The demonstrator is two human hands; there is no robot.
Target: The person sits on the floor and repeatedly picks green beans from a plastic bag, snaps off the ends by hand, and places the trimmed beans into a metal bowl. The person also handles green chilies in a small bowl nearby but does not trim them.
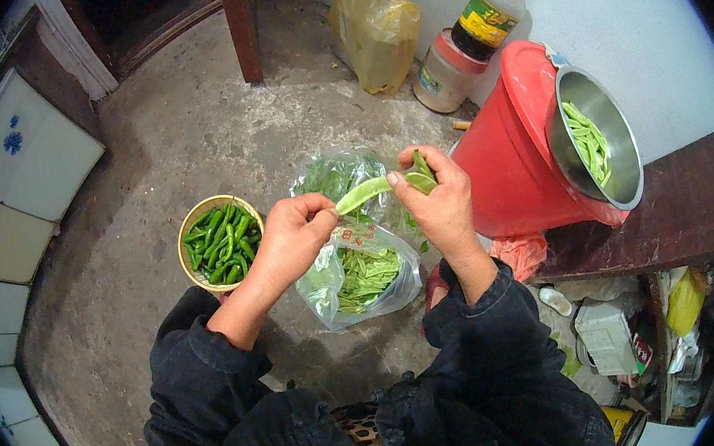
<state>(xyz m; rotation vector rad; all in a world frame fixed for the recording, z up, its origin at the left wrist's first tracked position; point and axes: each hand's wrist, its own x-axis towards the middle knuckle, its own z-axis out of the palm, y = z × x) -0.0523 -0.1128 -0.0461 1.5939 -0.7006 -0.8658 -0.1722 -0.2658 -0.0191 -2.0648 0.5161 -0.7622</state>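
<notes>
My left hand pinches one end of a flat green bean pod. Around its other end are the fingers of my right hand, which also holds at least one more pod. Below my hands, an open clear plastic bag holds many flat green pods. Behind it lies another clear bag with green scraps or leaves inside. A round yellow basket of green chili peppers stands left of my left hand. More pods lie in a steel bowl at the upper right.
The bowl rests tilted on the lid of a red plastic bucket, beside a dark wooden surface. Near the wall stand a yellow plastic bag and a lidded jar with a bottle on top. A wooden post rises behind.
</notes>
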